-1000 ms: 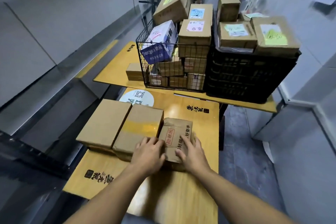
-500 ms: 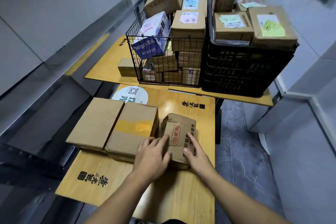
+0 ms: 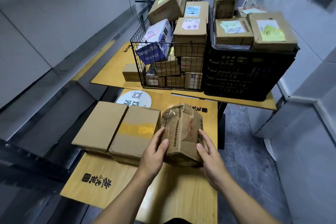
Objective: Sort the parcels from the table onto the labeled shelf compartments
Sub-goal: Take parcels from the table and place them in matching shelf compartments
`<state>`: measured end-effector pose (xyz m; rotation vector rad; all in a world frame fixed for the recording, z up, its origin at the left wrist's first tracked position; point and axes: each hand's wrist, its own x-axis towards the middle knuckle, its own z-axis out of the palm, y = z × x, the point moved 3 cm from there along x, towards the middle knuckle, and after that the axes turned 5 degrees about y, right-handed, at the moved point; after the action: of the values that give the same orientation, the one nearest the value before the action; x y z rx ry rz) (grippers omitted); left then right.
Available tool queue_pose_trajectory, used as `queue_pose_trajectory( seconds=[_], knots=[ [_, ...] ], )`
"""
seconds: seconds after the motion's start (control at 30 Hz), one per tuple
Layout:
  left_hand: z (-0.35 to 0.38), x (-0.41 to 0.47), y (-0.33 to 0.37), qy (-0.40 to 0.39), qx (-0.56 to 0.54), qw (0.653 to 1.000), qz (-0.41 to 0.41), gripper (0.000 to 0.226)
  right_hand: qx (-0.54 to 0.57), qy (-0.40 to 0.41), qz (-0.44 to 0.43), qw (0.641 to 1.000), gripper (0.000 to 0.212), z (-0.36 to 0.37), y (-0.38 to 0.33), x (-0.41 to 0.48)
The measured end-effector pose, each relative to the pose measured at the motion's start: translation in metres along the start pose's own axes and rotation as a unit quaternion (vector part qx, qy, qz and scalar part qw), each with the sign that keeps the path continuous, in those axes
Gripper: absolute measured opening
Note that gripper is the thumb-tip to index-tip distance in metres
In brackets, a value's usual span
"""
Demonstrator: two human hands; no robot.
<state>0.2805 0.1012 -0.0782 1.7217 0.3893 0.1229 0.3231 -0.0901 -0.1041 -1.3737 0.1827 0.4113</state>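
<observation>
Head view: both hands grip one crumpled cardboard parcel (image 3: 181, 132) above the near wooden table (image 3: 101, 185). The left hand (image 3: 154, 152) holds the parcel's left side, thumb laid on the upper face and fingers curled along the side wall. The right hand (image 3: 211, 156) holds the right side in the same manner, thumb on the upper edge and fingers wrapped round the side. The parcel is tilted, its far end raised, and it bears a red stamped mark and clear tape over the crushed far end; whether its near lower edge touches the tabletop cannot be told. Just to the left of the parcel, a box with yellow tape (image 3: 134, 132) lies flat on the table, touching a plain brown box (image 3: 101, 128) on its left. A round white sticker with a QR code (image 3: 134, 98) sits on the tabletop behind these boxes. On the far table (image 3: 112, 67) stands a black wire basket (image 3: 141, 71) packed with cardboard boxes, with a blue-and-white carton (image 3: 154, 42) leaning at its left corner. A small brown box (image 3: 130, 72) rests beside the basket on the left. To the right of the basket, a black plastic crate (image 3: 245, 76) carries further boxes, one with a green note (image 3: 272, 31). Grey metal shelving (image 3: 54, 42) runs along the left side.
</observation>
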Motion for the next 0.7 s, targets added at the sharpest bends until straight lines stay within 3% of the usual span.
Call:
queue_pose_trajectory(
  seconds=[0.13, 0.2, 0.33, 0.43, 0.53, 0.6, 0.7],
  knots=[
    [0.000, -0.005, 0.006, 0.033, 0.010, 0.999, 0.041, 0.056, -0.228, 0.031, -0.094, 0.969, 0.041, 0.001, -0.014, -0.001],
    [0.000, -0.008, 0.010, 0.044, 0.048, 0.996, 0.065, 0.058, -0.249, 0.049, -0.109, 0.961, 0.039, -0.001, -0.020, 0.001],
    [0.007, -0.014, 0.025, 0.062, 0.141, 0.979, 0.132, 0.051, -0.129, 0.002, -0.089, 0.988, 0.056, 0.010, -0.030, -0.002],
    [0.009, -0.016, 0.029, 0.035, 0.170, 0.973, 0.150, 0.052, -0.147, 0.019, -0.120, 0.982, 0.070, 0.016, -0.028, -0.006],
    [0.002, -0.016, 0.026, 0.008, 0.067, 0.991, 0.113, 0.053, -0.089, 0.038, -0.124, 0.988, 0.060, 0.010, -0.027, -0.005],
    [-0.005, -0.015, 0.023, 0.037, 0.019, 0.995, 0.093, 0.051, -0.043, 0.028, -0.102, 0.993, 0.055, 0.007, -0.027, -0.005],
    [-0.013, -0.012, 0.018, 0.067, 0.047, 0.994, 0.076, 0.055, 0.037, 0.008, -0.061, 0.997, 0.050, 0.004, -0.026, -0.007]
  ],
)
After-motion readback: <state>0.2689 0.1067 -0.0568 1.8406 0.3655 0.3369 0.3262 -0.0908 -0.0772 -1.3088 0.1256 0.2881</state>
